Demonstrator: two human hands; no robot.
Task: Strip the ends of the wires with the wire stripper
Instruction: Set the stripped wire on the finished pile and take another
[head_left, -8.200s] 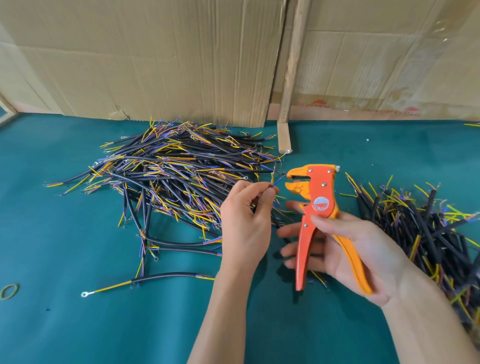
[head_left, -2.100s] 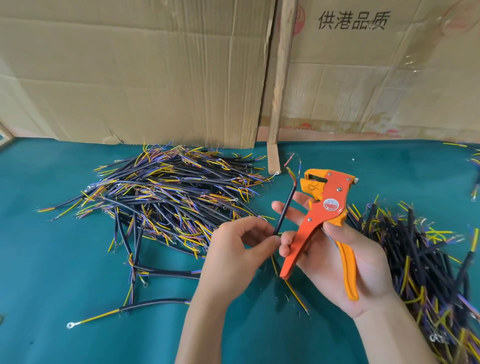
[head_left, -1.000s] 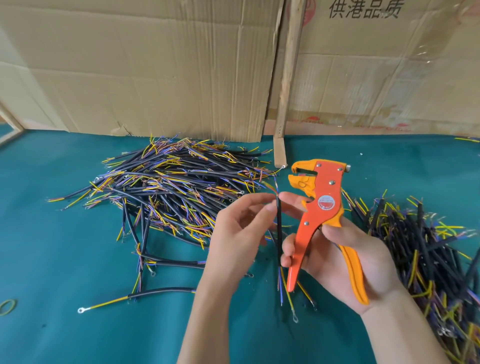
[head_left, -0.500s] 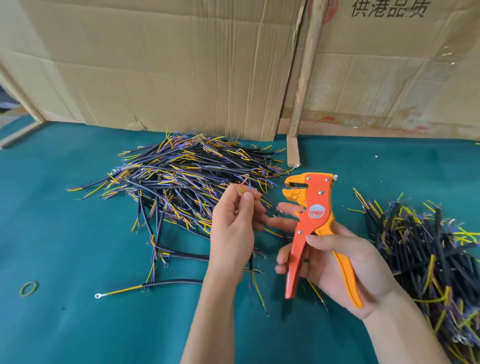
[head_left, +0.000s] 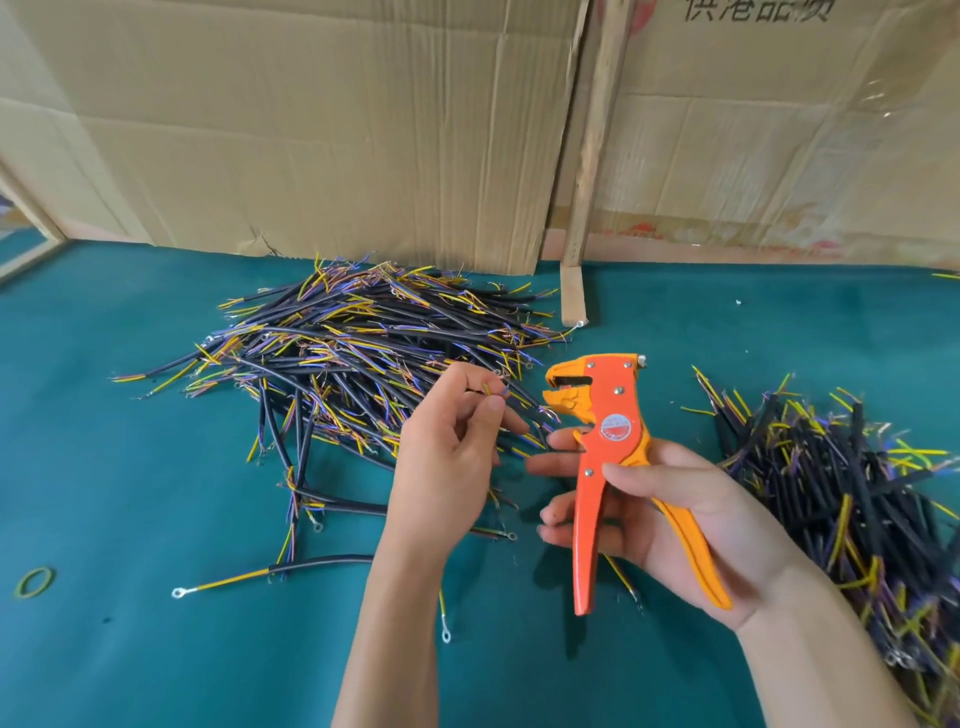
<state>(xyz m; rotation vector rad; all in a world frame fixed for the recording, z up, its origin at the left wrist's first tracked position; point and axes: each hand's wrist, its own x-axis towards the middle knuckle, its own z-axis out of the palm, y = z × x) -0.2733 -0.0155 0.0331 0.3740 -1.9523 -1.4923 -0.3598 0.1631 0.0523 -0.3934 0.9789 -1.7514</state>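
Left hand raised over near edge of big wire pile, fingertips pinching thin yellow and purple wire ends, rest of that cable hidden behind palm, probably hanging below. Right hand wrapped round handles of orange wire stripper, jaws parted, facing wire ends, just apart. Second pile at right on green table
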